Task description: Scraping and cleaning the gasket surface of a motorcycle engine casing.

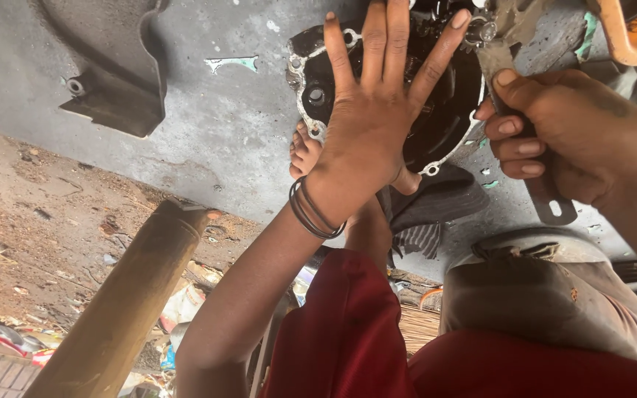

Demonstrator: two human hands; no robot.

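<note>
Red cloth over our knees [348, 332]; left hand [366, 125] presses, fingers spread, on the oily engine cover [447, 110]. Right hand [576, 140] at 3 o'clock grips a flat wrench [547, 195]; we'd brace firmly.

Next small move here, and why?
Probably lower the left hand flat onto the dark engine cover to steady it. The hand is spread open with fingers over the cover, while the right hand grips a flat metal tool whose upper end sits at the cover's rim, so bracing seems needed first.
</note>
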